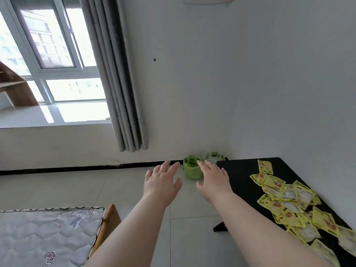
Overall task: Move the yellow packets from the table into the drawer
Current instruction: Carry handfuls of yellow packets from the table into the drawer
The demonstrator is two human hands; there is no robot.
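Left hand (pixel 161 182), right hand (pixel 213 180): fingers spread, empty, held over floor (pixel 77 189). Packets (pixel 289 205) heaped on table (pixel 240 170), right of both hands, pile running near-to-far. Right hand nearer, by table's far-left corner. Drawer unseen.

Both hands reach forward above the floor (pixel 57 189), the left hand (pixel 161 182) beside the right hand (pixel 213 180), which hovers at the left edge of a table (pixel 240 170). Packets (pixel 289 199) lie scattered over the table at right. Beyond the fingers, two bins (pixel 191 169) stand against the wall. A curtain (pixel 119 83) hangs further left, beside a window (pixel 48 54). A mattress (pixel 44 234) lies at lower left.
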